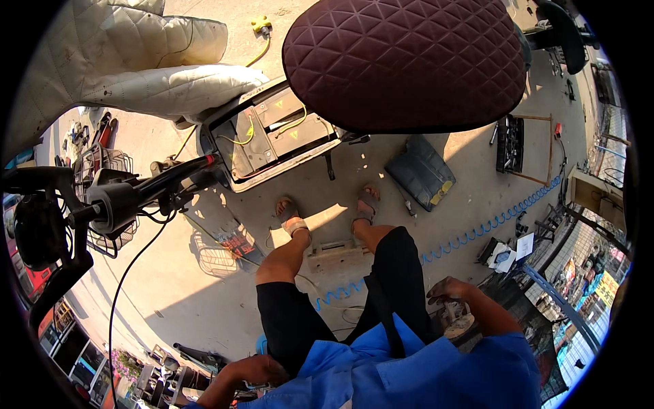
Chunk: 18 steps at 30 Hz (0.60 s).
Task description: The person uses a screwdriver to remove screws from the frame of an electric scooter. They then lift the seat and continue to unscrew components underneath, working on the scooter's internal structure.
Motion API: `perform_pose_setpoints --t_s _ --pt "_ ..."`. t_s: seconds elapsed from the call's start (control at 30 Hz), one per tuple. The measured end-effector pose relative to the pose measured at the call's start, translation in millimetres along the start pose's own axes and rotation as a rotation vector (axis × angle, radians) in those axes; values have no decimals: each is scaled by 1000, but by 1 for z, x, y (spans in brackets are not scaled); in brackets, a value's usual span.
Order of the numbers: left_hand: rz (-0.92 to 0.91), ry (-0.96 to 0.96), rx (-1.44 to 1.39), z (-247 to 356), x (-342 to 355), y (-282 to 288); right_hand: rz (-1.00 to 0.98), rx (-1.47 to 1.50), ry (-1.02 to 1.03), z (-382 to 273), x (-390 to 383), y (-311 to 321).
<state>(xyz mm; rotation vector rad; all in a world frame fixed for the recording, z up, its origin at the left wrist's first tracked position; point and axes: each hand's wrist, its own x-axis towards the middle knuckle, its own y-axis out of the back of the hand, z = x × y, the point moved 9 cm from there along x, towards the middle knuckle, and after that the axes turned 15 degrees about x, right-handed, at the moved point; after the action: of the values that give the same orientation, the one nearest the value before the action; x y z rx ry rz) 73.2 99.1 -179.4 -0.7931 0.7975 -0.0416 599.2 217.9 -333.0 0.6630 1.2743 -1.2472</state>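
My left hand (262, 369) hangs low beside the left hip of my black shorts, its fingers curled and partly hidden against the cloth. My right hand (446, 290), with darkened fingers, is out beside my right thigh, loosely bent with nothing visible in it. Above my sandalled feet is a scooter's open battery compartment (285, 133) with grey blocks and yellow cables. Over it sits a maroon quilted seat (402, 61). At the left are black handlebars (116, 208) and a cream quilted cover (102, 95).
A dark panel (419, 170) lies on the concrete beside a black tool case (509, 143). A blue coiled hose (477, 228) crosses the ground at right. A wooden block (330, 255) lies between my legs. Wire baskets (112, 238), a yellow plug adapter (261, 24) and clutter surround the area.
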Motion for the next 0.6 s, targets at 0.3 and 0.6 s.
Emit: perform_pose_setpoints --t_s 0.3,0.6 --pt "877 -350 1050 146 42 311 588 -883 335 -152 243 83" --pt "769 -305 1386 133 148 376 759 -959 441 -237 346 70"
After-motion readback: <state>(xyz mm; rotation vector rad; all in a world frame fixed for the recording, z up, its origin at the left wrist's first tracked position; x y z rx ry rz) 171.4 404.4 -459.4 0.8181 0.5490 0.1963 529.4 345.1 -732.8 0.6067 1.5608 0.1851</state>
